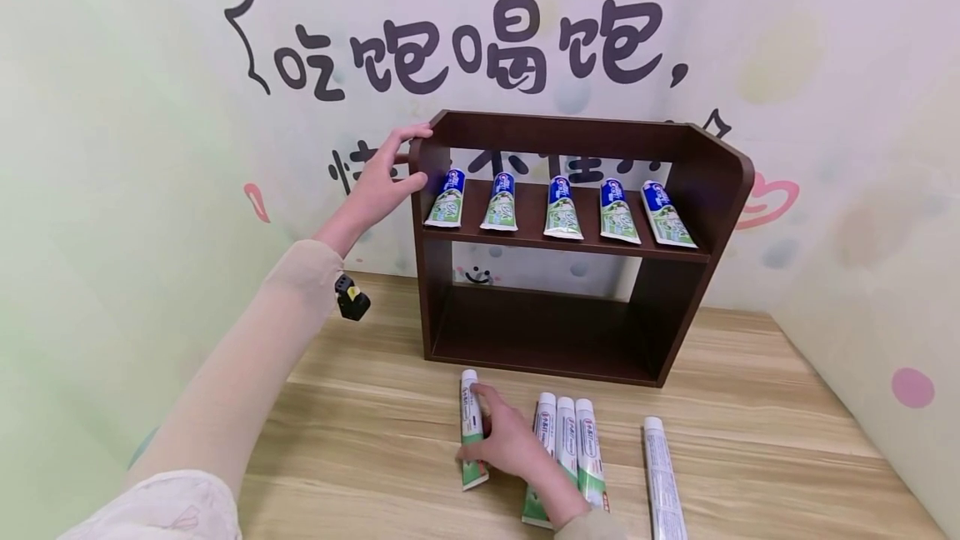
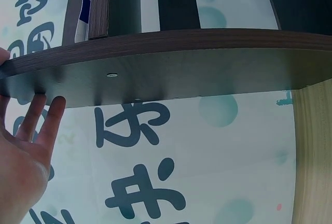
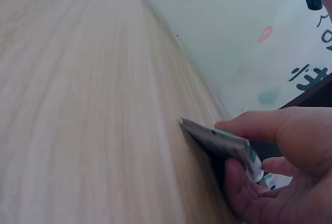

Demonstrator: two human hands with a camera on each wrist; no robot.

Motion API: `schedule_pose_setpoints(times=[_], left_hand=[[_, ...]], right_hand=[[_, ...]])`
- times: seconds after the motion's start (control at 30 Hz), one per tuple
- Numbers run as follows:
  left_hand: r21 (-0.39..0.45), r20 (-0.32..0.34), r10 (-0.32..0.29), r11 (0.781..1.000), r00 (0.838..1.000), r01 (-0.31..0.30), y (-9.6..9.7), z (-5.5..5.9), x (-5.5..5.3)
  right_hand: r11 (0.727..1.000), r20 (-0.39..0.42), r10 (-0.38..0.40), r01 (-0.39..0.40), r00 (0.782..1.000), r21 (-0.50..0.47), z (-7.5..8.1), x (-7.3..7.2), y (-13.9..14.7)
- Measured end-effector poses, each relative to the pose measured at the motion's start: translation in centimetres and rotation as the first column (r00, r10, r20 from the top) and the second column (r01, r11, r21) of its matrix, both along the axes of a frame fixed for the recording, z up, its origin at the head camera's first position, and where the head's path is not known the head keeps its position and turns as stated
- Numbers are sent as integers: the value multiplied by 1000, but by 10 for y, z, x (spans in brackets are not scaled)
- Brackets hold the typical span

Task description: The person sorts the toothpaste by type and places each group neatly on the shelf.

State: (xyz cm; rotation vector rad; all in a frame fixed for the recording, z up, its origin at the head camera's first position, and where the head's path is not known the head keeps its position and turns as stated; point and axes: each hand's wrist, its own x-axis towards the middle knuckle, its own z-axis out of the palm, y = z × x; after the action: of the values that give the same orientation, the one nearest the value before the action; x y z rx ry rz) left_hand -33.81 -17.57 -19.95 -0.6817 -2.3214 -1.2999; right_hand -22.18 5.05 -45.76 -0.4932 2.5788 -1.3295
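A: R hand (image 1: 510, 440) clamped on a tube (image 1: 471, 415), thumb one side, fingers the other! Slim, white & green, flat crimped end, in front of the rack (image 1: 562, 130), toward its L end. Touching wood or not, can't tell.

B: And the L hand (image 1: 378, 186)?

A: Fingers spread apart, touching the rack's L side panel: dark brown, wood-grain edge, 2 tiers.

B: What's in it?

A: Upper shelf (image 1: 525, 239) has 5 squat tubes (image 1: 562, 207), blue, white & green, spaced in a row.

B: Table (image 1: 375, 440) count?

A: Pale, streaky wood-grain w/ 3 slim tubes (image 1: 566, 440) side by side, + 1 lone tube (image 1: 665, 482) farther R.
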Motion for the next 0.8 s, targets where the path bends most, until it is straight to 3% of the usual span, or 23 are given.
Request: schedule_pose_setpoints(times=[0.5, 0.8], left_hand=[[-13, -7, 3, 1000, 1000, -3, -2, 0, 1], [-6, -6, -8, 1000, 1000, 8, -1, 1, 0]], right_hand=[[999, -9, 43, -44, 999, -22, -6, -2, 5], [989, 123, 93, -77, 988, -124, 3, -5, 13]])
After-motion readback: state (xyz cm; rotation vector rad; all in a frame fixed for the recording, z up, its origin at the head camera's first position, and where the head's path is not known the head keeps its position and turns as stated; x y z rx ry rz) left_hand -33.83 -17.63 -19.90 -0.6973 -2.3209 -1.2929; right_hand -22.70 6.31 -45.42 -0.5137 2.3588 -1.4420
